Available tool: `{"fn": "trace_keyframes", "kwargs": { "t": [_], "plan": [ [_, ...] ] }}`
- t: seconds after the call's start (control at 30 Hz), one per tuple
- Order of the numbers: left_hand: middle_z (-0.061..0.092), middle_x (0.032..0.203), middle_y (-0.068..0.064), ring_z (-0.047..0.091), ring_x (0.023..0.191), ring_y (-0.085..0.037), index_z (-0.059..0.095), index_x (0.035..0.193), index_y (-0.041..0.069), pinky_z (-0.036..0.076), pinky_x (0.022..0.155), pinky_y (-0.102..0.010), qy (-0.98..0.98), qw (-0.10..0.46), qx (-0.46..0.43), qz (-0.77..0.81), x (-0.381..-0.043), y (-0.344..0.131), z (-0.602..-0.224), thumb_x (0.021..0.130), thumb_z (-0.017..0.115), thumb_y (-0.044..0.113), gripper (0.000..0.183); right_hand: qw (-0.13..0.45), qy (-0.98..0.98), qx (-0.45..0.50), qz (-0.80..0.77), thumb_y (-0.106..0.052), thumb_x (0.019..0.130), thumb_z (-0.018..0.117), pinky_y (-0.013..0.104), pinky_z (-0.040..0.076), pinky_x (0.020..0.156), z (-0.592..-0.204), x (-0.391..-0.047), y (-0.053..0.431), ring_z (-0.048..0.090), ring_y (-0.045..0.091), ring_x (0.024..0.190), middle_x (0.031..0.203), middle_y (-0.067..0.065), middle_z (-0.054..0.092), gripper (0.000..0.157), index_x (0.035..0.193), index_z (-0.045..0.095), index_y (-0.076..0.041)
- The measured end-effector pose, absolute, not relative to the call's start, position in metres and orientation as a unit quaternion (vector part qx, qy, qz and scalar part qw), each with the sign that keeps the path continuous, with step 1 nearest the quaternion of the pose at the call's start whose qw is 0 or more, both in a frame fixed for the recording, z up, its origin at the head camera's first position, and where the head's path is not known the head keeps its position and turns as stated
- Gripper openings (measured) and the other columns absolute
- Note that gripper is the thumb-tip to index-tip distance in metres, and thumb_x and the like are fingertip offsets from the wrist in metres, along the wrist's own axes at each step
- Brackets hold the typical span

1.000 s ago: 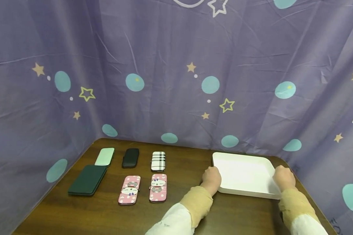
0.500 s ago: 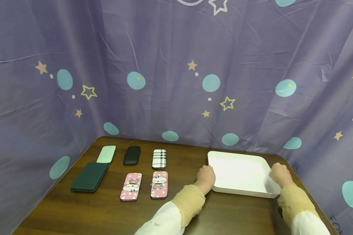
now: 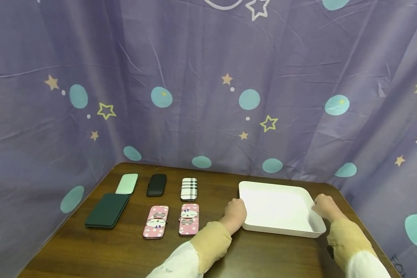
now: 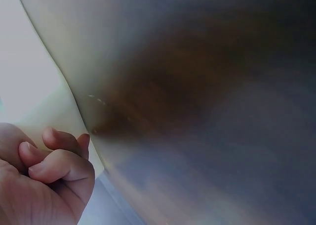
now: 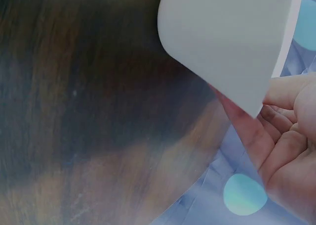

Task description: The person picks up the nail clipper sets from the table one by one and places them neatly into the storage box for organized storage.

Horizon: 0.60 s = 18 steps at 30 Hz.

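A shallow white tray [image 3: 281,231] with rounded corners is at the right of the table, nothing lying in it. My left hand [image 3: 235,212] grips its left side; in the left wrist view the curled fingers [image 4: 64,166] are against the pale tray wall. At the opposite end my right hand [image 3: 326,207] holds the right side. The right wrist view shows the thumb over the tray's rim and a finger [image 5: 247,128] under its edge. To the left of my left hand lie two pink cat-print cases, one nearer [image 3: 189,219] and one farther left [image 3: 156,222].
Behind the pink cases lie a plaid case [image 3: 189,189], a black case [image 3: 156,185] and a mint-green case [image 3: 127,184]. A larger dark green flat case [image 3: 107,210] sits at the left of the brown table [image 3: 264,255]. Purple curtain [image 3: 208,127] hangs behind the table and at its sides.
Both hands have moved the white tray leftward across the table, closer to the pink cases. The cases keep their places, apart from a slight shift of the head view.
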<state>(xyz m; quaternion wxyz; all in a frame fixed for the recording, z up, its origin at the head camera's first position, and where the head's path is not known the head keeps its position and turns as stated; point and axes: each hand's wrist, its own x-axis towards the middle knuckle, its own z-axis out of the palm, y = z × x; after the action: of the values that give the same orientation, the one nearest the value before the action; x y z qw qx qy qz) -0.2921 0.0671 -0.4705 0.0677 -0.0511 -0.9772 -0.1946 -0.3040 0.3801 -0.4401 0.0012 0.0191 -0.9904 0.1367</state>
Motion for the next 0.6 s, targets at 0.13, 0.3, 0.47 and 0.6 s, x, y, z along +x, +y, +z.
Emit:
{"fn": "trace_keyframes", "kwargs": {
  "t": [0.13, 0.3, 0.47, 0.6],
  "plan": [
    [0.065, 0.067, -0.012, 0.066, 0.059, -0.020, 0.067, 0.074, 0.000, 0.051, 0.044, -0.030, -0.978, 0.063, -0.055, -0.189, -0.289, 0.060, -0.470, 0.090, 0.052, 0.003, 0.022, 0.008, -0.991, 0.037, 0.128, -0.002, 0.077, 0.058, 0.028, 0.039, 0.049, -0.442, -0.302, 0.375, 0.045, 0.017, 0.054, 0.058, 0.002, 0.044, 0.026, 0.056, 0.043, -0.010],
    [0.064, 0.064, -0.011, 0.065, 0.057, -0.019, 0.065, 0.071, 0.000, 0.050, 0.042, -0.030, -0.977, 0.071, -0.061, -0.191, -0.286, 0.053, -0.470, 0.090, 0.052, 0.002, 0.023, 0.033, -0.990, 0.055, 0.129, -0.002, 0.073, 0.058, 0.027, 0.035, 0.047, -0.442, -0.298, 0.370, 0.042, 0.016, 0.051, 0.055, 0.000, 0.042, 0.028, 0.054, 0.039, -0.012],
    [0.065, 0.065, -0.013, 0.066, 0.059, -0.022, 0.065, 0.070, 0.000, 0.051, 0.044, -0.032, -0.976, 0.074, -0.072, -0.193, -0.284, 0.045, -0.470, 0.087, 0.052, 0.002, 0.021, 0.014, -0.988, 0.048, 0.145, -0.001, 0.075, 0.056, 0.025, 0.036, 0.045, -0.444, -0.296, 0.364, 0.044, 0.013, 0.048, 0.052, -0.002, 0.040, 0.030, 0.054, 0.038, -0.013],
    [0.065, 0.068, -0.013, 0.066, 0.061, -0.024, 0.064, 0.071, 0.000, 0.051, 0.046, -0.034, -0.976, 0.066, -0.077, -0.194, -0.282, 0.037, -0.471, 0.086, 0.052, 0.002, 0.020, 0.009, -0.987, 0.047, 0.156, 0.000, 0.075, 0.054, 0.022, 0.035, 0.043, -0.446, -0.293, 0.358, 0.040, 0.009, 0.043, 0.047, -0.006, 0.034, 0.035, 0.052, 0.033, -0.016]
  ]
}}
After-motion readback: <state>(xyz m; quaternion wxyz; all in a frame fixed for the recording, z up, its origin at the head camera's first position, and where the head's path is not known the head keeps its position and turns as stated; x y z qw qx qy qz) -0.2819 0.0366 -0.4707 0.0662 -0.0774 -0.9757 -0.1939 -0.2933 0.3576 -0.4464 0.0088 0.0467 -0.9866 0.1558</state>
